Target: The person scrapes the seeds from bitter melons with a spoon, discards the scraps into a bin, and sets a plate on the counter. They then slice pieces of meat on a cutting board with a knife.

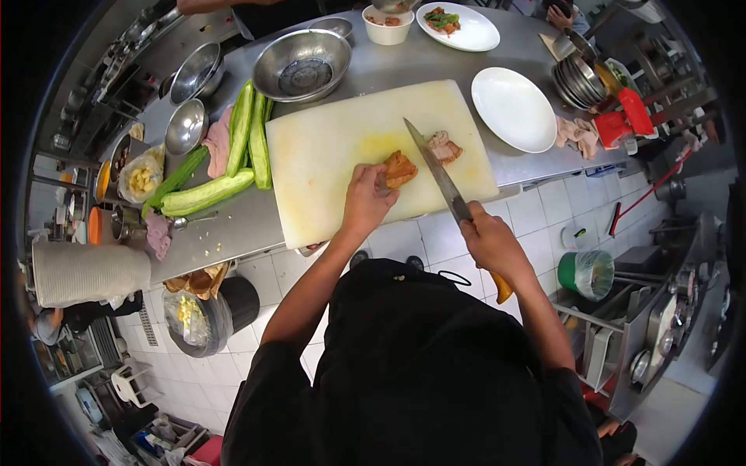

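Observation:
A piece of browned cooked meat (401, 170) lies on the white cutting board (315, 175). My left hand (368, 198) has its fingers closed on the left end of this piece. My right hand (492, 239) is wrapped around the handle of a long kitchen knife (437, 167), whose yellowish butt sticks out below the fist. The blade points away from me and slants to the left, between the held piece and some cut meat slices (444, 147). A small gap shows between blade and held piece. A yellowish wet stain marks the board behind the meat.
Peeled green gourds (241, 128) lie left of the board, near metal bowls (303, 65). A white oval plate (514, 109) stands right, and a plate of food (482, 33) farther back. Stacked containers (89, 272) occupy the left edge; a lined bin (194, 322) sits on the floor.

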A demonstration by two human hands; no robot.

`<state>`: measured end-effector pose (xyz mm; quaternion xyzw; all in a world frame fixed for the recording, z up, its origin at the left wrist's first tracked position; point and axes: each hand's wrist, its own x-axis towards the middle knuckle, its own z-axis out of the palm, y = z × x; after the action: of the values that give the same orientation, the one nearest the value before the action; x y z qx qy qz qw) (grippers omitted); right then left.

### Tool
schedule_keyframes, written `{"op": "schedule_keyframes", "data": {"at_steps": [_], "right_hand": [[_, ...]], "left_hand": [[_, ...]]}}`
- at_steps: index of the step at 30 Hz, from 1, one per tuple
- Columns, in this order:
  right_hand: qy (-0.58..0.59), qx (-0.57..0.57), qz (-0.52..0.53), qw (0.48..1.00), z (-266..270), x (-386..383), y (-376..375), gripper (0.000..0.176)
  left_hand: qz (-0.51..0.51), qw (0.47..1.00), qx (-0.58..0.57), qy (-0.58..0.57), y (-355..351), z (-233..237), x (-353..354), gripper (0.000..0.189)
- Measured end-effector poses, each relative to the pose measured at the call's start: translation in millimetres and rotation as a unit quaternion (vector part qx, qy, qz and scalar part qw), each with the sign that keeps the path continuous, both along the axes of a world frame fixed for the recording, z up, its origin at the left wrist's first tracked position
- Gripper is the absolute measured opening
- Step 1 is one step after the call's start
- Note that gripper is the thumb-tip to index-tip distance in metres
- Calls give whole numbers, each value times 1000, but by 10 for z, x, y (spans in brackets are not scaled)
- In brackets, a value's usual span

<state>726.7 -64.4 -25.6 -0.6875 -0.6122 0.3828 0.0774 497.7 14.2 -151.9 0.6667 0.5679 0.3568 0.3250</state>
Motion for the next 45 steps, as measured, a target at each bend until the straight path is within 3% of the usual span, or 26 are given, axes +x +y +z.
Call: {"op": "schedule_keyframes", "data": {"at_steps": [3, 6, 13, 22, 28, 32, 35, 36, 38, 42, 45], "right_hand": [[-18, 12, 35, 999, 42, -206, 60, 24], [-65, 25, 66, 995, 38, -376, 148, 24], [-92, 54, 102, 989, -70, -500, 234, 26], [-142, -41, 128, 981, 208, -602, 343, 21], [-144, -12, 109, 983, -146, -697, 451, 21], [-170, -85, 117, 975, 220, -644, 331, 22], [-159, -60, 131, 977, -109, -605, 338, 26], [-137, 31, 138, 980, -473, -581, 407, 33], [-107, 52, 118, 986, -793, -646, 605, 31], [-74, 85, 115, 987, -751, -668, 712, 32], [-97, 45, 100, 989, -565, -670, 721, 32]], "left_hand": [[-19, 989, 146, 1, 55, -60, -72, 46], [-53, 986, 156, 1, 107, -70, -140, 45], [-77, 987, 135, -25, 197, -93, -129, 41], [-86, 987, 133, -42, 233, -162, -107, 36], [-83, 987, 129, -38, 248, -187, -108, 34], [-89, 987, 121, -47, 223, -156, -96, 33], [-97, 987, 114, -55, 246, -180, -118, 32], [-102, 986, 115, -58, 252, -202, -111, 32], [-106, 985, 118, -68, 220, -242, -89, 33], [-108, 985, 124, -55, 248, -213, -116, 37], [-96, 984, 134, -74, 216, -163, -154, 37]]}}
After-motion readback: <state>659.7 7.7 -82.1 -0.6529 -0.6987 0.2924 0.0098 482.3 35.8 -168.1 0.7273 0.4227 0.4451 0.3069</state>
